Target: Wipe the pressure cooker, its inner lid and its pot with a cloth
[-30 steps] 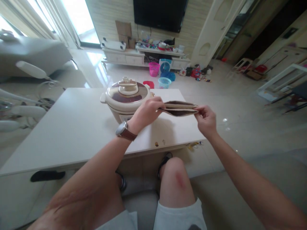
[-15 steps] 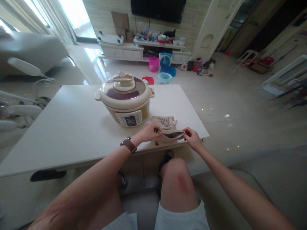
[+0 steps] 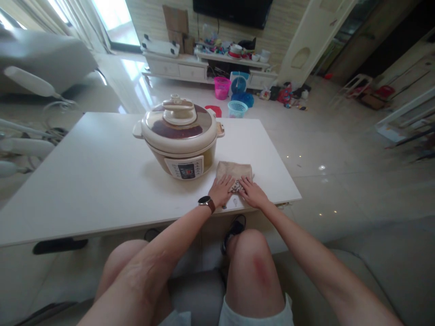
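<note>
A beige cloth bag (image 3: 234, 169) with a dark printed pattern lies flat on the white table (image 3: 102, 190), close to its front right edge. My left hand (image 3: 221, 190), with a watch (image 3: 206, 203) at the wrist, rests on the bag's near left part, fingers stretched out. On the near right part lies my right hand (image 3: 253, 192), its fingers also extended and flat. Between the hands some of the dark print shows; the rest is covered. Just left of the bag stands a cream electric pressure cooker (image 3: 180, 140) with its lid on.
Small objects (image 3: 235, 202) lie at the table's front edge by my hands. My knees (image 3: 253, 262) are below that edge. Beyond the table, a pink basket (image 3: 222, 88) and a light blue basket (image 3: 237, 108) stand on the floor before a white cabinet (image 3: 193, 71).
Both hands have let go of the bag's opening, which they held apart at the near edge. The bag now lies flat with its opening turned away, and both hands press on it.
</note>
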`<state>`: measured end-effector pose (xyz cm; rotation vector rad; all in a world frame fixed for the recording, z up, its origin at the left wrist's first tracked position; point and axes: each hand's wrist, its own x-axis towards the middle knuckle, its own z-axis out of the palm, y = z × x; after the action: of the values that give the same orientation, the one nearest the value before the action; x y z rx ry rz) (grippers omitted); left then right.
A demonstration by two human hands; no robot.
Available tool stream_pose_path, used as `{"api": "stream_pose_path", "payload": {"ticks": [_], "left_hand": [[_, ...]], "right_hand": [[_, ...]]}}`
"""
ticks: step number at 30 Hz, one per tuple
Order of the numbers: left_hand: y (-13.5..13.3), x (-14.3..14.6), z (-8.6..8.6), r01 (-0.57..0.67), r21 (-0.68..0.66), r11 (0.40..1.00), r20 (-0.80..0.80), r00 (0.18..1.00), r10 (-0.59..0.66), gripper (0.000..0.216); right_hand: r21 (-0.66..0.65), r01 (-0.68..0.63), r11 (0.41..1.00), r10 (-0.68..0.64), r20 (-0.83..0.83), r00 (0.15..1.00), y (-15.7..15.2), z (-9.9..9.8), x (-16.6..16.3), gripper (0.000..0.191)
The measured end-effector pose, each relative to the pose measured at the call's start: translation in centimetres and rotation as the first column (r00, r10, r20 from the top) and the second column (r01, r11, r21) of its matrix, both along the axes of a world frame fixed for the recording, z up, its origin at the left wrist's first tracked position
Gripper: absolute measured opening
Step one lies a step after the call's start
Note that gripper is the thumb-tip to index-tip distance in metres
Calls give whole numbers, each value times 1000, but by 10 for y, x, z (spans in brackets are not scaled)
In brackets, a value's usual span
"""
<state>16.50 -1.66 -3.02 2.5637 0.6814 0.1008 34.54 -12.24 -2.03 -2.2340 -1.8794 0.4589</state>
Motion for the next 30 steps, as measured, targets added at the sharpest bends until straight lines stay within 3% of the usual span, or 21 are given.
{"api": "stream_pose_path", "payload": {"ticks": [3, 6, 10, 14, 19, 22, 25, 27, 30], "left_hand": [[4, 0, -4, -13, 12, 1000, -37, 999, 13, 65], [4, 1, 9, -21, 8, 1000, -13, 1000, 21, 63], [0, -14, 28, -66, -9, 998, 150, 986, 66, 59], [2, -47, 30, -124, -128, 984, 309, 938, 159, 45], [19, -82, 35, -242, -303, 922, 377, 858, 349, 25], [34, -92, 48, -280, -381, 881, 444, 780, 440, 15], [45, -101, 65, -295, -415, 860, 561, 661, 498, 12], [51, -109, 76, -323, -413, 851, 629, 575, 524, 10], [62, -123, 86, -396, -398, 828, 693, 461, 554, 8]], "right_hand": [[-104, -31, 994, 46, 154, 987, -4, -2, -5, 69], [-90, -58, 994, 78, 237, 968, 2, 3, -8, 75], [-136, -102, 986, 134, 250, 959, 12, 7, -11, 77], [-79, -97, 992, 115, 285, 951, 19, 10, -14, 64], [-25, -78, 997, 81, 264, 961, 26, 16, -30, 66], [-45, -72, 996, 81, 260, 962, 34, 22, -43, 63], [-183, -87, 979, 131, 245, 961, 47, 32, -49, 47], [-227, -47, 973, 96, 207, 974, 59, 43, -48, 38], [-25, 68, 997, -65, 96, 993, 86, 74, -40, 35]]}}
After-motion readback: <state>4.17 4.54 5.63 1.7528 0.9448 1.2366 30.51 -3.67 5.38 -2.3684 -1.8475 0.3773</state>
